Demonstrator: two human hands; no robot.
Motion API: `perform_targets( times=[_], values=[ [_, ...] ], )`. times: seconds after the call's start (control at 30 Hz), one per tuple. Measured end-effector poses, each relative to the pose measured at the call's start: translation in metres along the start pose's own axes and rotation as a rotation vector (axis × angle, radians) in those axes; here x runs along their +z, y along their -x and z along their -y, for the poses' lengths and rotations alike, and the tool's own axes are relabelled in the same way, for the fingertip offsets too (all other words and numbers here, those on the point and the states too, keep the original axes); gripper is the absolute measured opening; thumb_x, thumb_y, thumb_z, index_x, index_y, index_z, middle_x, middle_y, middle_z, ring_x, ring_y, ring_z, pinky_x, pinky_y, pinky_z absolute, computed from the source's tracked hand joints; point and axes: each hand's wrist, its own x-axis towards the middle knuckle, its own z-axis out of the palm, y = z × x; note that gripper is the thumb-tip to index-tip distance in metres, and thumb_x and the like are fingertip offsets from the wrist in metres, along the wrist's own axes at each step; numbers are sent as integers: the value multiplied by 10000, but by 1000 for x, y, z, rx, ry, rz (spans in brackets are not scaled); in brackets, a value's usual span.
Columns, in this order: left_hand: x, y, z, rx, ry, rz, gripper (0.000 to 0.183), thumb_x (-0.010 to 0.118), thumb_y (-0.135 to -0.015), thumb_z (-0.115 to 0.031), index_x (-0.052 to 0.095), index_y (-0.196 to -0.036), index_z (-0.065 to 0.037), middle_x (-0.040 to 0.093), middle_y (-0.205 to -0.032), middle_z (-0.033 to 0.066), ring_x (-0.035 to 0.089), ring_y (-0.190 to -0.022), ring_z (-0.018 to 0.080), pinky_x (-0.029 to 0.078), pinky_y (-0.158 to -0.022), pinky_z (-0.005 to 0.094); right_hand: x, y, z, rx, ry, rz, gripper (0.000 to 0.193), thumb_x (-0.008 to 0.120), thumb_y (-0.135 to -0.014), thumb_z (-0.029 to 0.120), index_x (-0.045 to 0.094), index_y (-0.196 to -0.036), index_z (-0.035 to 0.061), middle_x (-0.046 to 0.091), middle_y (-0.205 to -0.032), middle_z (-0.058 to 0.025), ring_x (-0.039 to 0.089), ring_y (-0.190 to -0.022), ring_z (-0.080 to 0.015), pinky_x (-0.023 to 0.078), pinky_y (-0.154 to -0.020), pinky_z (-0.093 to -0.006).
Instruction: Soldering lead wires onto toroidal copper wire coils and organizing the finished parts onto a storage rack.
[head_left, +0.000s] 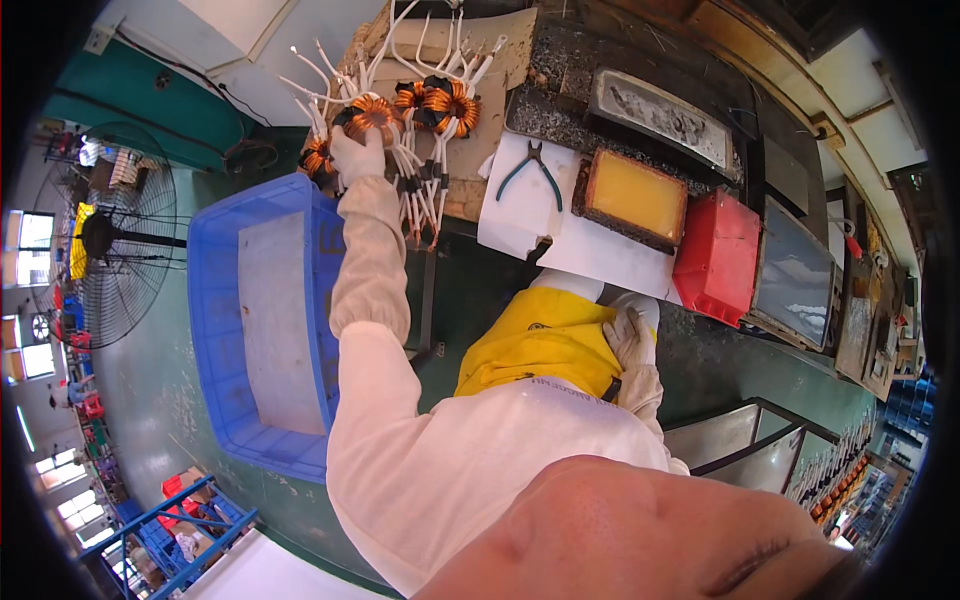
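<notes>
My left hand [358, 157], in a white glove, reaches to the far left of the bench and is closed on a copper-wound ring coil [370, 116]. White leads with metal ends stick out from this coil. Right beside it sit more ring coils [450, 106] of the same kind, and another coil [317, 157] lies partly hidden left of my hand. My right hand [628, 335], also gloved, rests on my lap against the yellow apron [540, 335]. Its fingers are stretched out and nothing shows in them.
Green-handled cutters [531, 175] lie on white paper [500, 215]. Right of them stand an amber-filled tray [636, 195], a grey-topped long tray [662, 115] and a red bin [718, 255]. A blue crate [215, 330] stands left of my arm, with a fan [98, 236] beyond.
</notes>
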Motion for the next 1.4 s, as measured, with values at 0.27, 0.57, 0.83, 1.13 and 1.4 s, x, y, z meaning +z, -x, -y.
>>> perform_targets(
  times=[0.27,0.57,0.83,1.13,1.4],
  values=[
    [12,-22,3,-89,-96,121,855,746,-711,-416,411,-1344,52,494,-1330,272,481,-1259,386,371,-1058,436,4,-6,1,8,-34,20,488,574,-956,315,454,-1374,94,554,-1256,-97,585,-1044,-262,513,-931,-483],
    [46,-5,-9,-80,-522,-36,914,725,-712,-489,331,-1344,41,517,-1226,205,544,-1131,377,446,-982,457,6,-4,1,-5,-55,34,468,552,-969,326,459,-1365,95,554,-1253,-102,590,-1028,-263,509,-938,-484],
    [30,69,-21,404,-680,-8,842,742,-750,-414,300,-1378,-68,463,-1220,163,513,-1082,364,456,-914,464,12,-2,4,5,-31,14,438,547,-973,318,473,-1346,101,587,-1212,-95,600,-1016,-258,511,-922,-482],
    [6,43,37,-76,254,291,575,637,-884,-253,462,-1360,18,574,-1248,173,593,-1105,265,454,-962,356,6,-7,4,24,-40,20,422,547,-971,299,493,-1335,92,599,-1197,-89,625,-1001,-276,510,-919,-517],
    [6,42,36,-310,142,273,675,595,-879,-350,414,-1389,54,600,-1222,178,592,-1092,285,439,-948,366,5,-4,4,17,-19,1,423,555,-965,296,493,-1328,87,590,-1209,-89,624,-999,-269,499,-936,-513]
  ],
)
